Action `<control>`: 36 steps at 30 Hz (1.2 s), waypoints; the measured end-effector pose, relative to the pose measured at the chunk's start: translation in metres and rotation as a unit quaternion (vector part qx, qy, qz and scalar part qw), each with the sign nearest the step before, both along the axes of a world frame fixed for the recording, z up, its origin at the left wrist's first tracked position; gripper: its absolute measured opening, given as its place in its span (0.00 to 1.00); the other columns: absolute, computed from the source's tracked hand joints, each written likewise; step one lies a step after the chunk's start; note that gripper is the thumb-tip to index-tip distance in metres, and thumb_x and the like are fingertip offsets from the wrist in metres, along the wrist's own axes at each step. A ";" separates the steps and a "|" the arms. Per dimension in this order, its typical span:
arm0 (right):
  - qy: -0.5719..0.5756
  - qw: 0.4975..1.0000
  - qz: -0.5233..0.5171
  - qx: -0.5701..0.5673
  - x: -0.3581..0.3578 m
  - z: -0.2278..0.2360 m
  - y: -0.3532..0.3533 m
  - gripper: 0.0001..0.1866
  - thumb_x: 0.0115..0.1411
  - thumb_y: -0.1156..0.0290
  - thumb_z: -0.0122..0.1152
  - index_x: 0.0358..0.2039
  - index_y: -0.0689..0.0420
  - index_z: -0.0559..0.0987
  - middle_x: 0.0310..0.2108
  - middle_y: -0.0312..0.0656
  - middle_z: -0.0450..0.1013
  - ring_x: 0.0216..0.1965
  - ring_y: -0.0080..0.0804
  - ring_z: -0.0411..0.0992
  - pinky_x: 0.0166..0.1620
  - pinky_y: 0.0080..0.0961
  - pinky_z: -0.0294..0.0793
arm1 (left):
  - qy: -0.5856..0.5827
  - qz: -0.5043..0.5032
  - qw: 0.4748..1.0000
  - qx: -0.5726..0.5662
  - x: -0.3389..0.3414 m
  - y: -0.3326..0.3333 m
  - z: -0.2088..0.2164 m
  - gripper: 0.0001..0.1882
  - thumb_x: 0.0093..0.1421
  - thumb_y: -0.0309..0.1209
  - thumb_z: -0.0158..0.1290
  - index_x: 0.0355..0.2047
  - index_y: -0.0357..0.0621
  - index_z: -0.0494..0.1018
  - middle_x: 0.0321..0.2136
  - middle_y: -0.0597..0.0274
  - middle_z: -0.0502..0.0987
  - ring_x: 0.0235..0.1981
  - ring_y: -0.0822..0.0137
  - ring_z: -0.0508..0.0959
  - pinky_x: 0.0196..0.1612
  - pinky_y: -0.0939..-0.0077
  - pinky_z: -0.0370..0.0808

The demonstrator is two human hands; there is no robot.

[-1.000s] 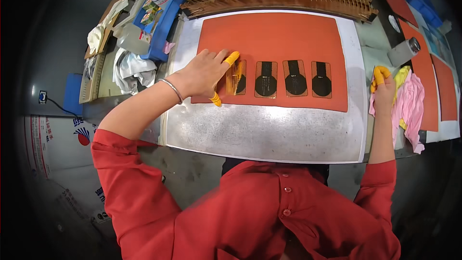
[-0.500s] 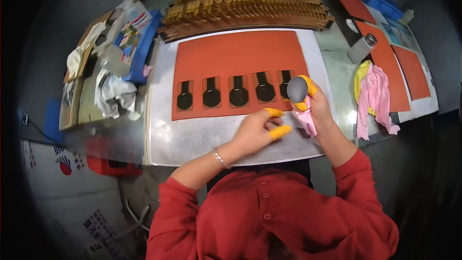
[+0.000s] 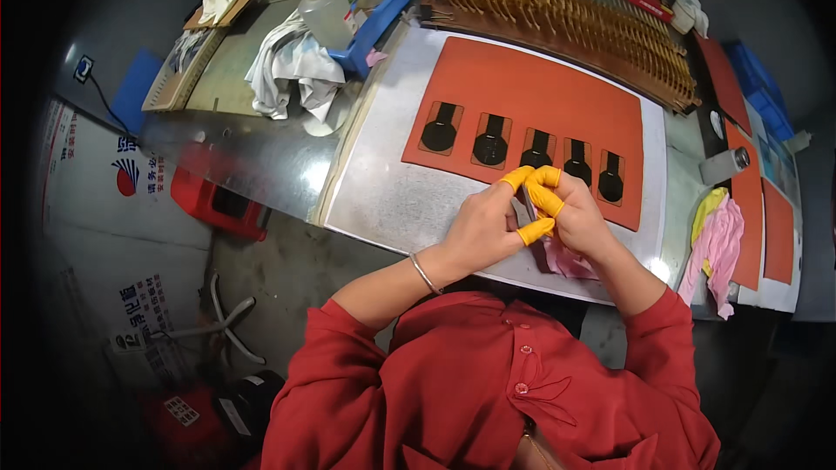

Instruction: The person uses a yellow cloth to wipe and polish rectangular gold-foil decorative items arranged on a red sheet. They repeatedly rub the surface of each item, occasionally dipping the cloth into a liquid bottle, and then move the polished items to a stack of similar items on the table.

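My left hand (image 3: 484, 224) and my right hand (image 3: 582, 219), both with yellow finger cots, meet over the near edge of the orange mat (image 3: 540, 78). Between their fingertips they pinch a round grey disc (image 3: 528, 202), now turned nearly edge-on and mostly hidden by the fingers. A pink cloth (image 3: 568, 261) hangs below my right hand, tucked under its fingers. Just beyond my hands, several black round pieces with a strip, such as this black piece (image 3: 490, 148), lie in a row on brown rectangular cards on the mat.
A wooden rack (image 3: 566, 26) of brass-coloured pieces stands along the back. At left are a white cloth (image 3: 296, 65), a clear bottle (image 3: 326, 17) and a blue tray (image 3: 383, 35). On the right lie a pink cloth (image 3: 718, 239) and a grey bottle with metal cap (image 3: 723, 165).
My left hand has come up to my right and now grips the disc too. The disc has turned from face-on to nearly edge-on. The whole view has tilted and swung left.
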State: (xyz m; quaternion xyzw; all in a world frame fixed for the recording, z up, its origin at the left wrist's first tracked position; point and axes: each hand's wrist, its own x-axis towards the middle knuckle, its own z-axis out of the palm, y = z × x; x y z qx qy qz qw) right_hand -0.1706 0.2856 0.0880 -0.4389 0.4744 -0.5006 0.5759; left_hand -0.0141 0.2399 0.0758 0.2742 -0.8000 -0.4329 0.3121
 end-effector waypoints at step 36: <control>-0.304 0.946 0.041 -0.107 0.109 0.093 -0.343 0.12 0.58 0.81 0.36 0.33 0.57 0.72 0.21 0.36 0.69 0.14 0.21 0.61 0.15 0.17 0.57 | 0.061 0.411 0.900 -0.129 0.116 -0.294 0.025 0.30 0.40 0.36 0.66 0.39 0.32 0.66 0.36 0.49 0.72 0.38 0.54 0.73 0.41 0.65 0.69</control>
